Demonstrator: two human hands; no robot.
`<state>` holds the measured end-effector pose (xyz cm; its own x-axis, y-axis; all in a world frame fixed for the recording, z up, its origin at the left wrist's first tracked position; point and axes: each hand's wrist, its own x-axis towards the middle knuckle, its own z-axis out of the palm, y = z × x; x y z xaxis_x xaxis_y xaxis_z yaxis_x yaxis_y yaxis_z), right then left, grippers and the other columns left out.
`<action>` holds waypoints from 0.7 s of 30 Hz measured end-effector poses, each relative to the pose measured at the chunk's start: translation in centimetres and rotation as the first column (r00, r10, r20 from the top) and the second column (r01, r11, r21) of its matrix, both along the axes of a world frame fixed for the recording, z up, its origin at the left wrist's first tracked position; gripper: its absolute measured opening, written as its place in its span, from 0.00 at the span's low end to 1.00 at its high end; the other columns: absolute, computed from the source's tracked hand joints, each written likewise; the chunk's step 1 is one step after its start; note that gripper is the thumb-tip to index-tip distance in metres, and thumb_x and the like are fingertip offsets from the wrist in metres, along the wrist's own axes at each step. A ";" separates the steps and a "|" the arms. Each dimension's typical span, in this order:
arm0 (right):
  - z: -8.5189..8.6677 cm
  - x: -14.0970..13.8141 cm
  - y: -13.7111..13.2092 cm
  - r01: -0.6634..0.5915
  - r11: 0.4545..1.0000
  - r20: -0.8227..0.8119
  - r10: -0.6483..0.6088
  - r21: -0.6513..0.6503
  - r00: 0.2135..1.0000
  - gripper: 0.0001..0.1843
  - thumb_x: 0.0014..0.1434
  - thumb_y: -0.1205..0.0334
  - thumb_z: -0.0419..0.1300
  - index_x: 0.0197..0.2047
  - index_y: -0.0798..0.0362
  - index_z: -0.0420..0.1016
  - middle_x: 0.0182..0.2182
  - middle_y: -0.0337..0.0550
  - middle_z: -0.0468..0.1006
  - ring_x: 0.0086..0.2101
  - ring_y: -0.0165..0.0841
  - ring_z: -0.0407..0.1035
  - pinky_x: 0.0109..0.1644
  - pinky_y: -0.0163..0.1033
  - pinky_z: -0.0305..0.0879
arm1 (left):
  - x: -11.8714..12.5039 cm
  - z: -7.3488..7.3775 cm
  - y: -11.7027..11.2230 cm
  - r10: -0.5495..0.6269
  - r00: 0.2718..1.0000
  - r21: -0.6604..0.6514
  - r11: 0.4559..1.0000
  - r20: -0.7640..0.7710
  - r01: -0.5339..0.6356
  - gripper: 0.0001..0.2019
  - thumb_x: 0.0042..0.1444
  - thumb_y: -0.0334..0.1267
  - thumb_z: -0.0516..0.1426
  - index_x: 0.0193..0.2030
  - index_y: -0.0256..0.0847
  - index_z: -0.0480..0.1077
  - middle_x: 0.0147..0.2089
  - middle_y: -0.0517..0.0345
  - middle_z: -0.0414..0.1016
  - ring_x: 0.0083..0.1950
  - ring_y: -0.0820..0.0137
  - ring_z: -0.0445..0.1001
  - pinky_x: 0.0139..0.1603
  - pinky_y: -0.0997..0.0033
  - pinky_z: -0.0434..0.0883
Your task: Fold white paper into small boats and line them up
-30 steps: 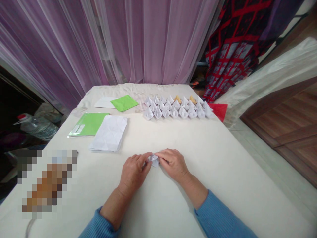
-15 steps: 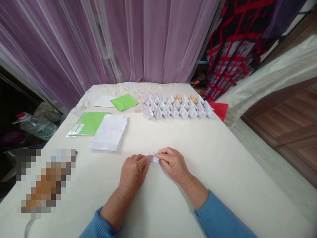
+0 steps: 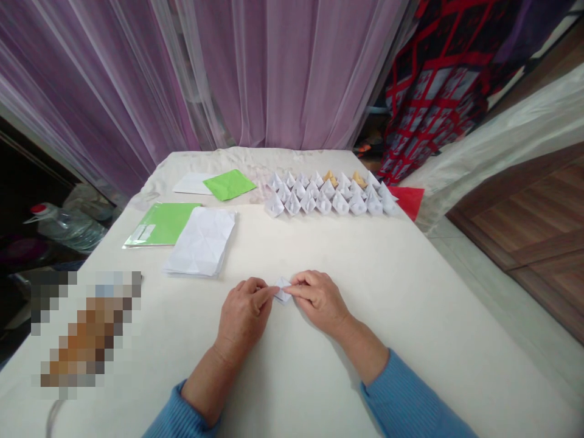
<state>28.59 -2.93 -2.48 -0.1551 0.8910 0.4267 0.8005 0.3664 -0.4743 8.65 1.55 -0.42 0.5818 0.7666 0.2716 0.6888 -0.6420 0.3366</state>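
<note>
A small folded piece of white paper [image 3: 283, 291] lies on the cream table [image 3: 410, 292], pinched between both my hands. My left hand [image 3: 243, 314] has its fingers curled, with the fingertips pressing the paper's left side. My right hand [image 3: 318, 300] is closed on the paper's right side with thumb and forefinger. Most of the piece is hidden by my fingers. Both sleeves are blue.
Rows of several folded white paper shapes [image 3: 326, 194], two of them orange, stand at the far side. A stack of creased white sheets [image 3: 201, 242], green paper [image 3: 160, 223], another green sheet [image 3: 229, 184] and red paper [image 3: 408, 199] lie around. Purple curtains hang behind.
My hands have stayed at the same spot, working the small paper with slight finger shifts. The view has tilted a little.
</note>
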 end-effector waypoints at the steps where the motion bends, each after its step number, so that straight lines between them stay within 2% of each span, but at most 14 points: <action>1: 0.0 0.0 0.0 -0.003 1.000 0.009 0.003 -0.006 1.000 0.18 0.57 0.73 0.61 0.44 0.41 0.81 0.37 0.38 0.77 0.38 0.32 0.69 0.41 0.40 0.58 | 0.0 0.0 0.0 0.001 1.000 0.004 1.000 0.005 -0.001 0.12 0.60 0.32 0.57 0.46 0.50 0.78 0.39 0.57 0.77 0.39 0.68 0.74 0.40 0.67 0.71; 13: 0.7 -0.1 -0.2 -0.021 0.998 0.081 0.025 -0.059 0.996 0.18 0.57 0.72 0.61 0.46 0.39 0.80 0.40 0.40 0.76 0.40 0.32 0.66 0.43 0.40 0.57 | -0.2 0.3 0.2 -0.010 0.998 -0.007 1.000 -0.060 0.009 0.12 0.61 0.32 0.56 0.45 0.49 0.78 0.39 0.58 0.78 0.39 0.68 0.73 0.40 0.68 0.71; 21: 2.2 -0.5 -0.7 -0.021 0.994 0.236 0.046 -0.111 0.971 0.20 0.55 0.71 0.62 0.49 0.40 0.78 0.43 0.41 0.75 0.42 0.35 0.65 0.42 0.41 0.57 | 0.0 1.2 -0.2 -0.034 0.991 0.002 0.999 -0.131 0.034 0.13 0.59 0.29 0.56 0.47 0.47 0.77 0.41 0.57 0.78 0.39 0.66 0.73 0.40 0.67 0.71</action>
